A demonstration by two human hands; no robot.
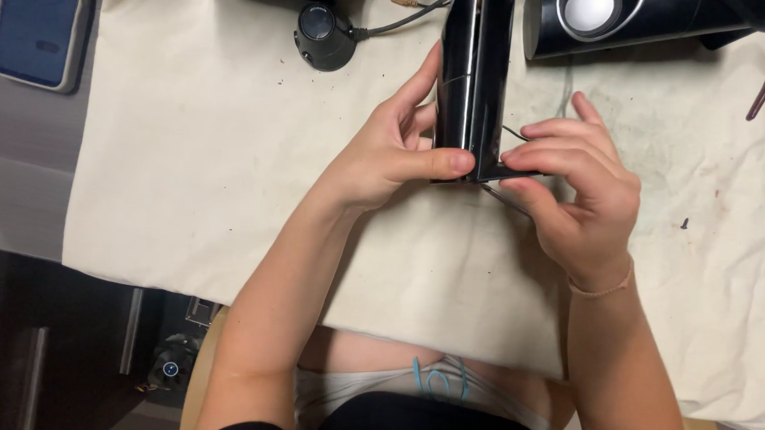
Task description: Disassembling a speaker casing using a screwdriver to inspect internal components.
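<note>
Cloth [228, 161] covers the surface, with a round knob [324, 35], a black speaker [647, 11] and a blue case [36, 41] lying around. Left hand [397, 151] and right hand [581, 191] both grip a tall black box [475, 76] standing in the middle, thumbs pressing its bottom end.

A cream cloth [211, 162] covers the worktop; a grey desk edge [17, 185] shows left; dark drawers [57, 353] stand below it.
</note>
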